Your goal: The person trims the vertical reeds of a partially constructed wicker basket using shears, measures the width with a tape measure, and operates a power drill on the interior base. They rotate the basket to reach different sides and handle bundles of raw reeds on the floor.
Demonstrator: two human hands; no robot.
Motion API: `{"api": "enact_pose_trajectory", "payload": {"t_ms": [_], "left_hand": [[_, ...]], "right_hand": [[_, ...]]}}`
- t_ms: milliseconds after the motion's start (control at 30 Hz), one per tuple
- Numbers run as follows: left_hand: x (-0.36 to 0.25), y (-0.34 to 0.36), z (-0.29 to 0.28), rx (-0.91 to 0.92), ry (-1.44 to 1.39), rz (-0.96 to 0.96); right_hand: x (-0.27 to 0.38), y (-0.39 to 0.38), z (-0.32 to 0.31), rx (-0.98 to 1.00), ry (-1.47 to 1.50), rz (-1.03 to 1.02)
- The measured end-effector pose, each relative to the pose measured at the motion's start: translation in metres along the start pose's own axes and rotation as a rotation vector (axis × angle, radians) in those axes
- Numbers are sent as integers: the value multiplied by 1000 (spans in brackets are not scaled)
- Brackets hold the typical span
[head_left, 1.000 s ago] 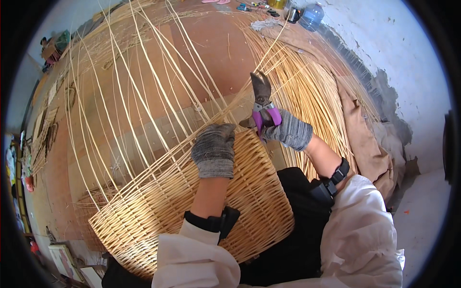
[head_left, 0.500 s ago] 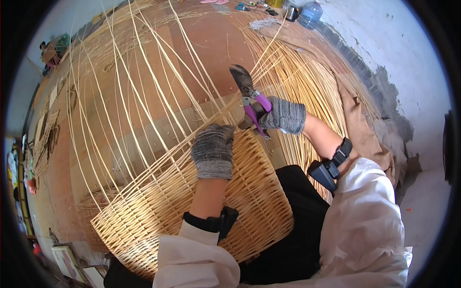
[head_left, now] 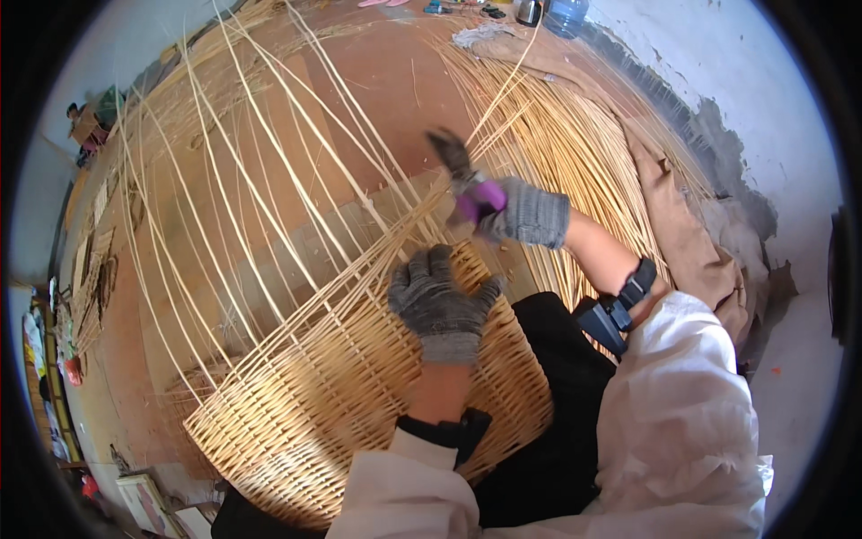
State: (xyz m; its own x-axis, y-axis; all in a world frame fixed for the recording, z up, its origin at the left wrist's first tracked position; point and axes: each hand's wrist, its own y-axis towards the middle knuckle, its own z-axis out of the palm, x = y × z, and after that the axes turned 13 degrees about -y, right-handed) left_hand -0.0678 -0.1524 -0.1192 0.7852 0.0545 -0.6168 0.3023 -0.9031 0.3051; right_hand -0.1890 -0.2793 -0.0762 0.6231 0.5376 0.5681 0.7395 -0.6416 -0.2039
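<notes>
A reddish-brown floor point(head_left: 382, 67) spreads out in front of the person, and at the right a long sheaf of pale rods point(head_left: 575, 153) lies fanned across it. Nearer the body is the woven basket point(head_left: 359, 382), tilted over black cloth point(head_left: 575, 404) at the lap; its side runs beneath the left forearm and reaches well out to the left of both hands. Tall rods point(head_left: 368, 206) stand out from its far edge, away from the person. The left hand point(head_left: 438, 296), in a grey glove, is over the basket's upper right part, partly open, thumb spread away from loosely bent fingers; whether its palm touches the weave cannot be seen. The right hand point(head_left: 533, 216), also gloved, is just beyond the basket's upper right corner, closed around purple-handled shears point(head_left: 485, 196). Their dark blades point up and left, too blurred to tell how far apart they stand.
</notes>
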Motion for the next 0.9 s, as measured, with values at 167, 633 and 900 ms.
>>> {"api": "enact_pose_trajectory", "payload": {"t_ms": [167,633,900], "left_hand": [[31,11,-40,132,-92,158],[43,85,-42,683,-243,7],[19,80,-83,641,-521,-29]], "right_hand": [[-7,-81,-4,-353,571,-70],[97,-161,89,-236,-405,375],[80,-108,89,-547,-659,415]]}}
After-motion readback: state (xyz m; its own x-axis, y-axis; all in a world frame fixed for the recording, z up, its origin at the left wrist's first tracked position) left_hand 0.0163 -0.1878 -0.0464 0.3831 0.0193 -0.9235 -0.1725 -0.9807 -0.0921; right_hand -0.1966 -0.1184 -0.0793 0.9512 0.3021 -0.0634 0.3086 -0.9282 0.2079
